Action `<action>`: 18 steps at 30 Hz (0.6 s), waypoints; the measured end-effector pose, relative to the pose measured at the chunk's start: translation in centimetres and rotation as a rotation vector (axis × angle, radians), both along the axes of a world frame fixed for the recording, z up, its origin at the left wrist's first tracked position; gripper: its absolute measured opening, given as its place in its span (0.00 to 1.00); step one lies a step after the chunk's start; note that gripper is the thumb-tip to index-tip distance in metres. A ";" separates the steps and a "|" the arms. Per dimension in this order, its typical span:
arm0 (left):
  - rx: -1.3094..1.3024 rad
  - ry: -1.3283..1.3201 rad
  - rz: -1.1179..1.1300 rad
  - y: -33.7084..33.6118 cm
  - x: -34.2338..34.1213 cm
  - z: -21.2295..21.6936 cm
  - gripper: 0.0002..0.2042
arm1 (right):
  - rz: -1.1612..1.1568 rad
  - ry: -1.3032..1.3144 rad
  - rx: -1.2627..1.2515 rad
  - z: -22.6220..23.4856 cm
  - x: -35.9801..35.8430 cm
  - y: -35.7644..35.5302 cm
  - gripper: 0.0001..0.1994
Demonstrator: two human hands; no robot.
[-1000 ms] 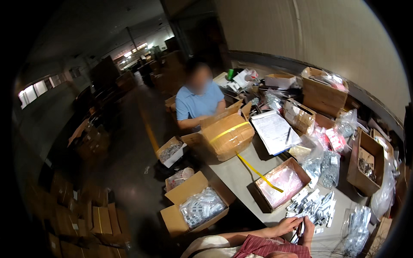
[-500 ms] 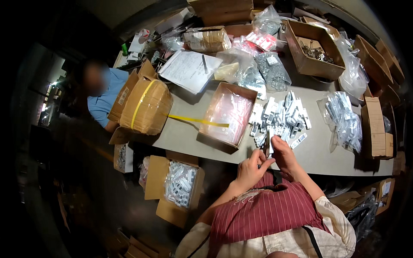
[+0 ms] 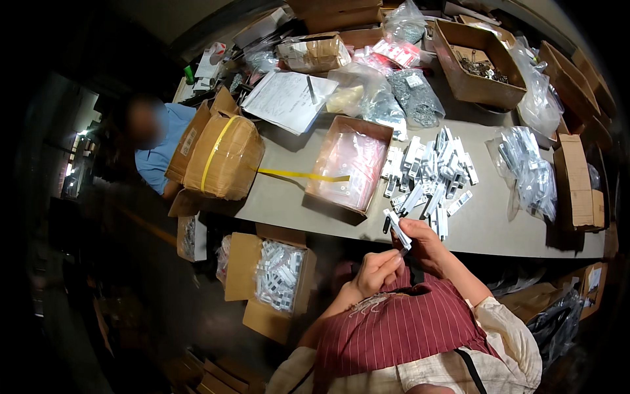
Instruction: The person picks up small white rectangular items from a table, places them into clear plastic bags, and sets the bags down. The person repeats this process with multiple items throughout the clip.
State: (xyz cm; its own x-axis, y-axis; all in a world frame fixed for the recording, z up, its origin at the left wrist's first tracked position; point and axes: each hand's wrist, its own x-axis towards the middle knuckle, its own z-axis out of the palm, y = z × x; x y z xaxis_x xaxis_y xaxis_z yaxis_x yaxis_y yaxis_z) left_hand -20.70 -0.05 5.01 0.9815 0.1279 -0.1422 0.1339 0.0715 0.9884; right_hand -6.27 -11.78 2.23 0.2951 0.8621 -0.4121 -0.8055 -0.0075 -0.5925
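Observation:
My right hand (image 3: pixel 422 240) is closed around a slim white-and-silver oblong piece (image 3: pixel 398 230), whose upper end leans left over the table's front edge. Against the lower end of that piece, my left hand (image 3: pixel 377 272) is closed in a pinch. A small dark bit shows at its fingertips, too small to name. Just beyond both hands lies a loose pile of similar oblong pieces (image 3: pixel 430 164), white and grey with dark slots. To the left of the pile stands an open cardboard box (image 3: pixel 336 202) with clear and pink plastic bags (image 3: pixel 351 161) in it.
A yellow-strapped carton (image 3: pixel 226 161) stands at the table's left, near a person in blue (image 3: pixel 152 148). Below the table edge, an open carton (image 3: pixel 240 266) holds many similar pieces. Papers (image 3: pixel 285 102) lie farther back. A clear bag of pieces (image 3: pixel 525 171) and a carton (image 3: pixel 572 180) are at right.
The oblong piece has gone from nearly upright to leaning left. Both hands have shifted a little left, and my left hand has come down closer to my body.

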 end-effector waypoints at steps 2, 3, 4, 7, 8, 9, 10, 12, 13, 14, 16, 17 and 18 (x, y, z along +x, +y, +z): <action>-0.514 0.097 -0.033 0.0 -0.7 0.3 0.14 | 0.006 0.023 0.006 0.4 0.2 -0.1 0.14; -0.622 0.065 -0.018 0.3 -1.0 -0.4 0.14 | -0.010 0.031 0.036 0.3 0.2 -0.3 0.13; -0.632 -0.010 0.039 0.4 -0.8 -1.1 0.13 | -0.033 0.018 0.021 0.6 0.2 -0.4 0.14; -0.582 -0.172 0.171 0.4 -0.1 -1.7 0.13 | -0.074 -0.030 -0.018 2.2 -0.1 -0.6 0.17; -0.604 -0.136 0.181 0.6 0.1 -2.0 0.13 | -0.068 -0.034 0.003 1.7 0.1 -0.9 0.17; -0.624 -0.100 0.191 0.9 0.2 -2.7 0.13 | -0.062 -0.038 0.025 1.1 0.4 -1.4 0.17; -0.643 -0.064 0.201 1.1 0.4 -3.6 0.12 | -0.055 -0.042 0.048 0.7 0.6 -1.8 0.17; -0.318 -0.015 0.237 0.6 0.7 -4.2 0.14 | -0.045 0.001 0.040 0.4 0.9 -2.7 0.18; -0.364 -0.020 0.200 0.4 0.9 -4.5 0.16 | -0.025 0.007 0.048 -0.2 1.0 -3.2 0.18; -0.409 -0.027 0.158 0.3 1.5 -4.2 0.17 | -0.010 0.009 0.056 -0.1 1.1 -3.4 0.18; -0.362 -0.001 0.144 -0.3 2.3 -4.5 0.18 | -0.014 -0.016 0.018 0.2 0.6 -3.3 0.16; -0.268 0.026 0.174 -1.0 2.4 -5.2 0.17 | -0.002 -0.040 -0.003 0.0 0.8 -3.4 0.14; -0.285 0.021 0.173 -1.4 2.9 -6.0 0.16 | 0.011 -0.065 -0.026 -0.1 1.2 -3.6 0.12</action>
State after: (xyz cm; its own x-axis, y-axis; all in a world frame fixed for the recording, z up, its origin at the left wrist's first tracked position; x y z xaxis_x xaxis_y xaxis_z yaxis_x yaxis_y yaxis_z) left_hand -17.78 -1.47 -0.99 0.9452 0.2448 -0.2159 0.1154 0.3680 0.9226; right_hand -5.09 -15.36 2.13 0.3122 0.8549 -0.4143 -0.7653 -0.0321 -0.6429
